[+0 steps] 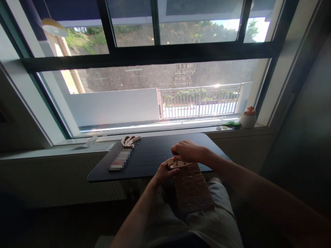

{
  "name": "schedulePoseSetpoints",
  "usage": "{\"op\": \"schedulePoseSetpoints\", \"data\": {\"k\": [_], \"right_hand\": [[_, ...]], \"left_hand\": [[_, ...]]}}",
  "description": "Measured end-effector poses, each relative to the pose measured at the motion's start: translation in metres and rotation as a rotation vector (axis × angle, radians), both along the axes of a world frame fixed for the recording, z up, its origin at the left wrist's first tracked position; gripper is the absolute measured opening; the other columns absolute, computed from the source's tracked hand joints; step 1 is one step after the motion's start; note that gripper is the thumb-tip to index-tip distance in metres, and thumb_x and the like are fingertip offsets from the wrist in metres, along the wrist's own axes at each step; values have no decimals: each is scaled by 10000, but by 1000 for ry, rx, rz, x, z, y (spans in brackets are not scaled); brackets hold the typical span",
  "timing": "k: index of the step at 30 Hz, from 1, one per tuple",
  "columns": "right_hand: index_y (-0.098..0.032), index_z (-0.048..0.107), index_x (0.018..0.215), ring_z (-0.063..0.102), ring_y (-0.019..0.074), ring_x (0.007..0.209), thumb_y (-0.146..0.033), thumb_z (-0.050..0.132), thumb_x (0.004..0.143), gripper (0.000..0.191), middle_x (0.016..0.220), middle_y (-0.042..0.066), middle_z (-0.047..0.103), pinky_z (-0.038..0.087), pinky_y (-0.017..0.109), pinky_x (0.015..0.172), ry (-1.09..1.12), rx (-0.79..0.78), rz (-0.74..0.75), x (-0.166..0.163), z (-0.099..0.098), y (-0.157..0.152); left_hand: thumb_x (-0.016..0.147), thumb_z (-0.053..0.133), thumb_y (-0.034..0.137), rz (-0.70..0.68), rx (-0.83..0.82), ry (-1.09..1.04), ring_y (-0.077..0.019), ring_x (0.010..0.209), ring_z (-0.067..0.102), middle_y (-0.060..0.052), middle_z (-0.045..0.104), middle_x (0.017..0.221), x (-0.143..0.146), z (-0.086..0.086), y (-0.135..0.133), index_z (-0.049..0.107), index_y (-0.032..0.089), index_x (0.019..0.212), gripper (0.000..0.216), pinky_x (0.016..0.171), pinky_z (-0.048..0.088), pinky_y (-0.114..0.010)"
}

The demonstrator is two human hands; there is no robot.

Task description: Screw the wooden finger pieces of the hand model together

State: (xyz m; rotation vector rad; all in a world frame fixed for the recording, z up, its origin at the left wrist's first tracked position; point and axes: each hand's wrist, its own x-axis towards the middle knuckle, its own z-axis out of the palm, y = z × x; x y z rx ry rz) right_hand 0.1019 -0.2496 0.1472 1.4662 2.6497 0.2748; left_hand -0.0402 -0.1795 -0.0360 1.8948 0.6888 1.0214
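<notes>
My left hand (164, 173) is closed round one end of a pale wooden piece (184, 165) with dark holes. The piece lies at the top end of a brown wooden board (193, 189), which slopes down to my lap. Above it, my right hand (187, 151) is closed over a thin upright tool (177, 162) whose lower end meets the pale piece. My fingers hide most of the tool, so its exact kind is unclear.
On the dark table (152, 151) lie several pale wooden pieces (130, 140) with small dark screws (136, 144) beside them. A blurred-out flat object (121, 159) is nearer me. A white pot with an orange top (247, 117) stands on the windowsill (207, 129).
</notes>
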Motion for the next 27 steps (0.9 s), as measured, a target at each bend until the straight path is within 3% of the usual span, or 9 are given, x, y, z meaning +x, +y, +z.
{"op": "schedulePoseSetpoints", "data": {"k": [8, 15, 23, 27], "right_hand": [[-167, 682, 937, 635, 232, 821, -369, 513, 850, 277, 848, 108, 692, 372, 261, 615, 60, 41, -13, 1, -9, 10], [-216, 688, 903, 603, 172, 726, -400, 534, 815, 256, 792, 50, 682, 322, 243, 572, 222, 37, -25, 19, -13, 18], [-202, 654, 853, 508, 117, 624, -434, 568, 779, 258, 730, 3, 636, 313, 234, 567, 624, 109, -107, 51, -9, 28], [-174, 624, 854, 494, 125, 616, -450, 555, 775, 295, 688, 10, 591, 363, 244, 584, 948, 143, -159, 63, -20, 35]], "left_hand": [[658, 746, 378, 30, -62, -28, -157, 724, 570, -28, 644, 794, 3, -5, 3, 604, 121, 941, 408, 673, 439, -247], [678, 739, 333, 19, -97, -33, -194, 880, 595, -74, 656, 957, 2, -1, 1, 570, 102, 1104, 514, 789, 457, -279], [607, 797, 348, -12, -303, -104, -180, 843, 625, -68, 679, 936, 3, 3, 23, 586, 111, 1123, 606, 809, 471, -302], [488, 861, 302, 133, -451, -269, -185, 789, 639, -85, 697, 864, 1, 11, 38, 637, 87, 1017, 614, 803, 482, -322]]}}
